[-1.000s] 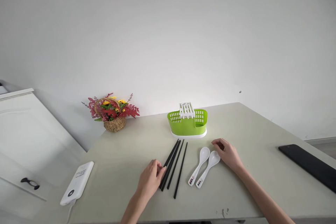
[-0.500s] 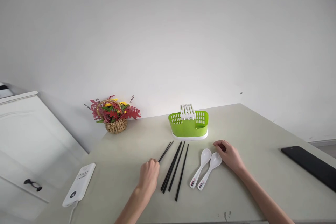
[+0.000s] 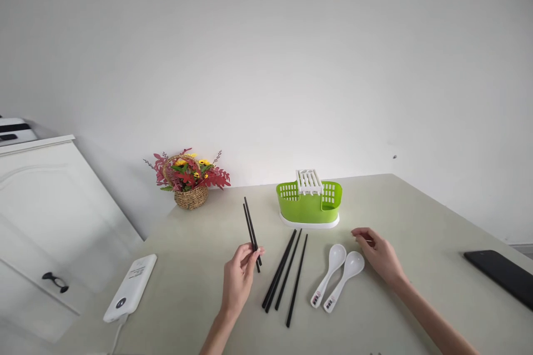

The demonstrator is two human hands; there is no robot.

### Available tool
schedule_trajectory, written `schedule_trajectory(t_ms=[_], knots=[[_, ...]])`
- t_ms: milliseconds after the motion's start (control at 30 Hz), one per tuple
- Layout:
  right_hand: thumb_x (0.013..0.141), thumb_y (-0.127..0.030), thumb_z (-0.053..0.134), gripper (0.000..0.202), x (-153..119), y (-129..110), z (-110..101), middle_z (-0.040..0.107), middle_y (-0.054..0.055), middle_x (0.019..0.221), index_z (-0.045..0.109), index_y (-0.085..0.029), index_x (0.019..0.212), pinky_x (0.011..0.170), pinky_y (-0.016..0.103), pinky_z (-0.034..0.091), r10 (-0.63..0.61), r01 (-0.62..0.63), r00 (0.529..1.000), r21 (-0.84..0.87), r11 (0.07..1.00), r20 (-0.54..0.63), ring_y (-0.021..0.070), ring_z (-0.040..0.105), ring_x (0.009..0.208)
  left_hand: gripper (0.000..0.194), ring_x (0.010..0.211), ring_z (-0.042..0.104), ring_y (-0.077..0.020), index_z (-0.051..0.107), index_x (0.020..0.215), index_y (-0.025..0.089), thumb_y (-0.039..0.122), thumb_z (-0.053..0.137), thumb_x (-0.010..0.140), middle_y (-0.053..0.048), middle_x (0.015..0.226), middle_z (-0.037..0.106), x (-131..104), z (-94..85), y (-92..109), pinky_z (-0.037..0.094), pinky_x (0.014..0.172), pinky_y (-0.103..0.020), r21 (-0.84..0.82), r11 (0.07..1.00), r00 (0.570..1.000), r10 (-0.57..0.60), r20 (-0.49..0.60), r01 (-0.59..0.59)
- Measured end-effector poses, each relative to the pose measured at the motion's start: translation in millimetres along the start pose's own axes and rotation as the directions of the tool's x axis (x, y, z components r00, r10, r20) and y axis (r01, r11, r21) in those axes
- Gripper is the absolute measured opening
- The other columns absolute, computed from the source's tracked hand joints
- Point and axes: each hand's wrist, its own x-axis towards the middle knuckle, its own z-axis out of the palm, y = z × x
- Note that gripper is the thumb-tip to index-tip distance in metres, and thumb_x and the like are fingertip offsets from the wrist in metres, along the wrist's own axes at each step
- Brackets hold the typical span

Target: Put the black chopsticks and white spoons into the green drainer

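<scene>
My left hand [image 3: 239, 279] is closed, pinching a pair of black chopsticks [image 3: 250, 226] between thumb and fingers, their thin ends pointing up and away. To its right, several more black chopsticks [image 3: 295, 283] lie side by side on the table. Two white spoons [image 3: 331, 274] with printed handle ends rest further right, bowls facing away from me. Just beyond the right spoon's bowl, my right hand [image 3: 380, 255] rests on the table, fingers loosely bent and apart, with nothing in it. Behind the cutlery stands a green basket [image 3: 308, 212] with a white base and a white slatted top piece.
A wicker basket of artificial flowers [image 3: 191, 198] stands by the wall at the back left. On the left lies a white power bank [image 3: 131, 288] with a cable. A black phone [image 3: 499, 275] lies at the right. A white cabinet [image 3: 45, 222] adjoins the table's left side.
My left hand has lifted the pair of chopsticks off the table and turned them more upright. My right hand stays beside the spoons. The whole view has shifted slightly.
</scene>
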Motion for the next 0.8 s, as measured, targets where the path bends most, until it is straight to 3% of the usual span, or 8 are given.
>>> schedule_trajectory(t_ms=[100, 200, 333, 467, 600, 700, 800], knots=[[0.086, -0.042, 0.045, 0.027, 0, -28, -1, 0.075, 0.008, 0.098, 0.065, -0.024, 0.090, 0.077, 0.041, 0.054, -0.049, 0.048, 0.998, -0.028, 0.998, -0.045, 0.0241, 0.069, 0.082, 0.033, 0.105, 0.075, -0.0265, 0.067, 0.108, 0.023, 0.052, 0.056, 0.095, -0.009, 0.109, 0.079, -3, 2.9, -11, 0.061, 0.098, -0.041, -0.037, 0.999, 0.999, 0.000, -0.051, -0.002], [0.091, -0.040, 0.046, 0.024, -5, -76, 6, 0.072, 0.007, 0.104, 0.065, -0.025, 0.095, 0.078, 0.038, 0.055, -0.189, 0.189, 0.979, 0.004, 0.982, 0.079, 0.0237, 0.068, 0.090, 0.036, 0.102, 0.076, -0.0262, 0.068, 0.109, 0.022, 0.053, 0.054, 0.096, -0.009, 0.105, 0.080, -4, 6.6, -16, 0.062, 0.096, -0.040, -0.020, 0.999, 0.997, 0.025, -0.066, -0.027], [0.097, -0.038, 0.048, 0.022, -17, -150, 29, 0.070, 0.006, 0.108, 0.065, -0.027, 0.105, 0.072, 0.033, 0.056, -0.380, 0.366, 0.863, 0.106, 0.925, 0.333, 0.0204, 0.067, 0.089, 0.036, 0.104, 0.076, -0.0253, 0.067, 0.112, 0.022, 0.051, 0.051, 0.099, -0.010, 0.109, 0.080, -7, 11.8, -18, 0.063, 0.094, -0.038, -0.010, 0.998, 0.997, 0.058, -0.044, -0.058], [0.097, -0.033, 0.050, 0.031, -22, -205, 56, 0.069, 0.004, 0.106, 0.056, -0.028, 0.127, 0.074, 0.032, 0.056, -0.465, 0.444, 0.757, 0.160, 0.882, 0.459, 0.0170, 0.065, 0.086, 0.031, 0.105, 0.075, -0.0238, 0.068, 0.111, 0.025, 0.047, 0.049, 0.100, -0.007, 0.111, 0.079, -16, 12.7, -20, 0.063, 0.090, -0.033, 0.046, 0.997, 0.998, 0.065, 0.019, -0.066], [0.094, -0.022, 0.049, 0.024, -21, -238, 67, 0.068, -0.001, 0.081, 0.064, -0.025, 0.113, 0.067, 0.028, 0.051, -0.487, 0.488, 0.663, 0.165, 0.857, 0.569, 0.0147, 0.061, 0.069, 0.032, 0.108, 0.075, -0.0242, 0.069, 0.109, 0.026, 0.047, 0.047, 0.101, -0.007, 0.113, 0.079, -21, 10.0, -23, 0.063, 0.089, -0.032, 0.069, 0.995, 0.997, 0.072, 0.001, -0.072], [0.091, -0.023, 0.056, 0.017, -21, -253, 66, 0.068, -0.001, 0.080, 0.066, -0.024, 0.105, 0.063, 0.024, 0.049, -0.492, 0.505, 0.600, 0.179, 0.845, 0.631, 0.0133, 0.062, 0.068, 0.033, 0.108, 0.074, -0.0242, 0.070, 0.114, 0.026, 0.047, 0.048, 0.101, -0.007, 0.115, 0.078, -22, 8.1, -24, 0.063, 0.089, -0.032, 0.046, 0.997, 0.997, 0.070, -0.017, -0.069], [0.095, -0.035, 0.057, 0.015, -19, -262, 63, 0.069, 0.000, 0.082, 0.065, -0.023, 0.098, 0.063, 0.025, 0.048, -0.485, 0.511, 0.615, 0.153, 0.846, 0.622, 0.0136, 0.061, 0.068, 0.034, 0.107, 0.075, -0.0244, 0.072, 0.119, 0.025, 0.045, 0.051, 0.101, -0.007, 0.115, 0.078, -23, 7.1, -26, 0.063, 0.090, -0.031, 0.015, 0.996, 0.996, 0.084, -0.015, -0.084]])
